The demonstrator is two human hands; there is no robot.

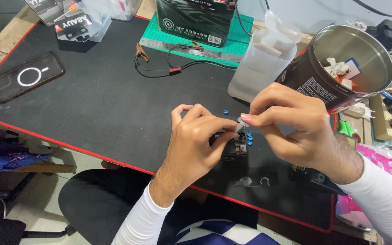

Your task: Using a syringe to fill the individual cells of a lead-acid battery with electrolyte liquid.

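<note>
At the centre of the frame, on the black mat of the counter (pixel 91 104), the left hand (pixel 196 140) closes around a small black part (pixel 234 146) while the right hand (pixel 291 127) pinches a tiny white piece (pixel 240 121) just above it. Both look light, rigid and easily dropped, best gripped by fingertips at the edges. Little blue rings (pixel 249 138) lie beside them.

black mat (pixel 91 104) with red edging, green cutting mat (pixel 243 34), small blue rings (pixel 249 138), white sleeves (pixel 382 199), silver-lined brown tin (pixel 314 79)
</note>
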